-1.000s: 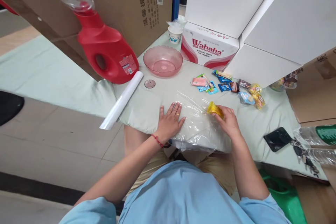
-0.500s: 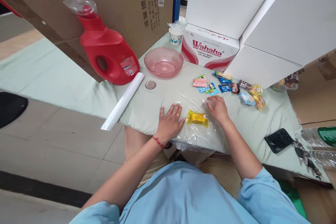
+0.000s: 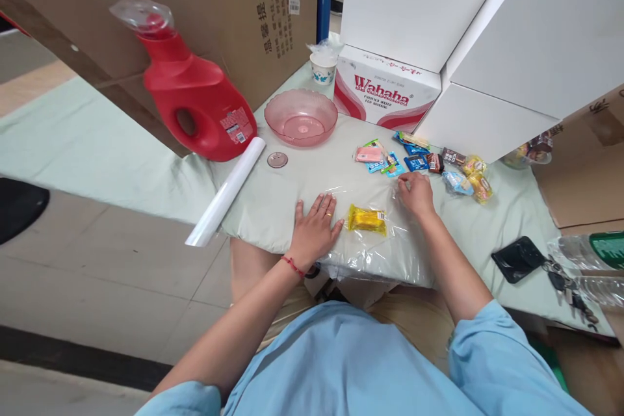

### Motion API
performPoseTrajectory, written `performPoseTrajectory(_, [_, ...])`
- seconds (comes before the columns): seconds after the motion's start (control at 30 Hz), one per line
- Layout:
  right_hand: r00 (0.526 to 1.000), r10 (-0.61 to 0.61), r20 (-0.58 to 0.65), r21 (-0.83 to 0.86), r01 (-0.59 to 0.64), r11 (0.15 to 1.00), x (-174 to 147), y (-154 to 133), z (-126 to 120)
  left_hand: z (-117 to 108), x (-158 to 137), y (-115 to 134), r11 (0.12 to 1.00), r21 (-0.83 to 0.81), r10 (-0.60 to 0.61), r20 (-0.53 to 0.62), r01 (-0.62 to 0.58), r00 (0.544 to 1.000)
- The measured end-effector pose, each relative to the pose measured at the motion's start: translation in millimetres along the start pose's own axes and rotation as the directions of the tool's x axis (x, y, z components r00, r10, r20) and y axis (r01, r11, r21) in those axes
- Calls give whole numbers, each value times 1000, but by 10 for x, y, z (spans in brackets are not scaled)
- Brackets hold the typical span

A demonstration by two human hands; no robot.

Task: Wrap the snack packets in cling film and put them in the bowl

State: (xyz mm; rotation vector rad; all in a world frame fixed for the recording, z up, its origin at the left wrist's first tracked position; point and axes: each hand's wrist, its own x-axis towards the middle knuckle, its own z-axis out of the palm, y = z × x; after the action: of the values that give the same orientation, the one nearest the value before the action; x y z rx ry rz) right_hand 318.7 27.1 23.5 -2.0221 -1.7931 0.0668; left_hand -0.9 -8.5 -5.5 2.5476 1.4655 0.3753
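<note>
A yellow-wrapped snack (image 3: 366, 220) lies on a sheet of clear plastic film (image 3: 404, 248) at the table's near edge. My left hand (image 3: 316, 227) rests flat with spread fingers on the film's left side, left of the snack. To the snack's upper right, my right hand (image 3: 417, 196) has its fingers pinched on the film's far right corner, which looks pulled taut. Just beyond that hand are several small packets (image 3: 377, 157) in blue, green and pink wrappers.
A pink glass bowl (image 3: 301, 118), a round brown disc (image 3: 277, 160) and a white roll (image 3: 227, 192) are at left, by a red jug (image 3: 199, 91). Behind stands a Wahaha carton (image 3: 387, 88). More wrapped snacks (image 3: 458, 183), a black pouch (image 3: 517, 260) and keys (image 3: 568, 289) lie at right.
My right hand has moved to the right and slightly away from me, drawing the film's corner outward. My left hand stays flat in place, and the yellow snack has hardly shifted.
</note>
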Motion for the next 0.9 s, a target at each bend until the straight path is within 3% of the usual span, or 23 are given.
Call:
performPoseTrajectory(0.1, [969, -239, 61, 125, 230, 965, -251, -243, -130, -10, 2, 5, 1000, 1, 1, 11, -1, 1000])
performPoseTrajectory(0.2, [856, -456, 244, 201, 416, 887, -546, -487, -174, -18, 6, 10, 1000, 8, -6, 18, 5, 1000])
performPoseTrajectory(0.23, [835, -464, 296, 195, 423, 885, -623, -529, -169, -19, 6, 11, 1000, 11, -7, 19, 7, 1000])
performPoseTrajectory(0.3, [837, -422, 348, 167, 388, 906, -722, -541, -150, -23, 6, 14, 1000, 13, -9, 19, 9, 1000])
performPoseTrajectory(0.4, [876, -355, 327, 149, 323, 935, -760, -458, -133, -30, 3, 18, 1000, 13, -5, 17, 5, 1000])
performPoseTrajectory(0.6, [845, -402, 352, 170, 365, 915, -782, -451, -150, -36, 9, 26, 1000, 18, -15, 17, 15, 1000])
performPoseTrajectory(0.8, [861, -344, 374, 115, 325, 939, -826, -480, -118, -24, 19, 17, 1000, 16, -14, 19, 14, 1000])
performPoseTrajectory(0.9, [882, -347, 320, 157, 312, 937, -904, -435, -169, -23, 18, 8, 1000, 19, -19, 23, 19, 1000])
